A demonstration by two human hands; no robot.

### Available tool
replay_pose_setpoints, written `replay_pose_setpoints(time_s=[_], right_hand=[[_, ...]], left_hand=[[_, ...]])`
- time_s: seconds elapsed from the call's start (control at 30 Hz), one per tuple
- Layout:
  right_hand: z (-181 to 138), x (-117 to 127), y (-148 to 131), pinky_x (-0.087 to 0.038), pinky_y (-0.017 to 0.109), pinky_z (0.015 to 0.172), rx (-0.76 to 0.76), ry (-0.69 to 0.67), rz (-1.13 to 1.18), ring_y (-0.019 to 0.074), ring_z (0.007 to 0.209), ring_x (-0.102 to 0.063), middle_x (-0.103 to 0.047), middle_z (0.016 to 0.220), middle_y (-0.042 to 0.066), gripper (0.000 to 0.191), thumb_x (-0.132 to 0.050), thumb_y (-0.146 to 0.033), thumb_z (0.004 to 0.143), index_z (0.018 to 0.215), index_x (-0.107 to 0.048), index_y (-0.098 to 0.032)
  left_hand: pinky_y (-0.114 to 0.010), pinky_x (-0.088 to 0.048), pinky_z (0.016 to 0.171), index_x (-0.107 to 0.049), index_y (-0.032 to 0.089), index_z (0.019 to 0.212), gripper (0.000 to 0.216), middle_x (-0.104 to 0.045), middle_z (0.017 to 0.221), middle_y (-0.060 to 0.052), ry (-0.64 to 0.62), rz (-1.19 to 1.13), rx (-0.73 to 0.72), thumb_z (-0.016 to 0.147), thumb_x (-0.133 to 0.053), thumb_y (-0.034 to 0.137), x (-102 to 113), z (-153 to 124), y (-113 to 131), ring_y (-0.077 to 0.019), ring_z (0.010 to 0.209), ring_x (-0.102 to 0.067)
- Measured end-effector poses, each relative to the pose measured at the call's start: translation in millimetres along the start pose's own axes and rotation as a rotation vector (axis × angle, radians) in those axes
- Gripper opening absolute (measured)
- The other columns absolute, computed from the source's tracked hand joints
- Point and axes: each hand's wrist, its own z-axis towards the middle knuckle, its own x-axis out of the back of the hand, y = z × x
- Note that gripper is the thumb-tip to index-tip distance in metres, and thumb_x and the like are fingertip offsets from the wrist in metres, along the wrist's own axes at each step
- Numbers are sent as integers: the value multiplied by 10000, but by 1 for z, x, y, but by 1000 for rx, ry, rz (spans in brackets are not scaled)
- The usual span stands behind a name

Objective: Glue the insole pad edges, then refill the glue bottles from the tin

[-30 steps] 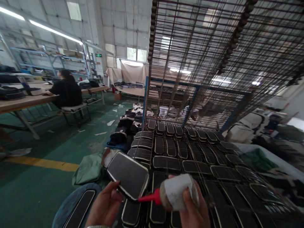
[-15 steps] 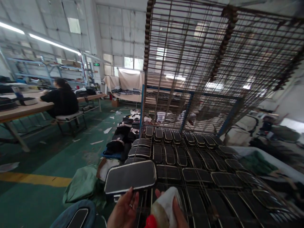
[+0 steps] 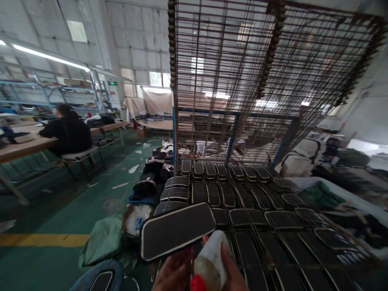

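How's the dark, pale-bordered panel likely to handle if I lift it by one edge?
The panel is probably fairly stiff: with the left hand at its lower edge, it shows no obvious sag. It extends beyond that hand at both ends, so it may tip or twist if gripped loosely.

Bottle, in right fingers: red cap cut by lower edge. Left fingers: blurred, part-hidden beneath black panel they hold. Wire rack, above and beyond fingers: top cropped (green sign, farther left: lettering too small).
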Motion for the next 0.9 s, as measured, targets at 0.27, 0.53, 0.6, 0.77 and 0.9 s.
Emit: replay_pose_setpoints(time_s=[0.27,0.53,0.6,0.77,0.9], right_hand=[[-21,-20,-79,-543,322,742,-19,18,-240,207,788,-664,-715,928,114,422,-828,-293,730,1075,-680,-100],[-8,-52,-101,-540,276,651,-50,-80,-517,172,667,-640,-698,788,83,355,-836,-326,708,913,-695,-73],[-7,-54,-97,-537,282,659,-56,-111,-539,176,683,-639,-696,799,83,360,-823,-350,721,920,-696,-78],[-15,-58,-104,-528,273,671,78,-123,-588,179,727,-639,-703,906,116,368,-787,-373,762,976,-695,-88],[-25,-72,-137,-534,342,743,425,-86,-628,260,906,-641,-685,1056,143,454,-778,-415,762,1099,-659,-135]], left_hand=[[-353,-534,771,-679,119,1013,266,-734,976,-125,30,271,1,843,-610,312,-17,-60,88,-230,830,-694],[-332,-521,780,-676,129,1001,349,-730,987,-128,-112,655,51,665,-708,38,-93,-72,93,-262,886,-692],[-345,-530,778,-684,143,989,368,-737,944,-107,-118,630,20,646,-697,8,-96,-68,83,-259,861,-697],[-360,-522,857,-692,169,1034,431,-732,996,-93,-120,611,-33,649,-683,-23,-87,-68,80,-261,960,-675],[-410,-466,984,-690,174,1069,456,-707,1100,-111,-161,634,33,652,-713,-6,-70,-78,92,-293,1102,-620]])
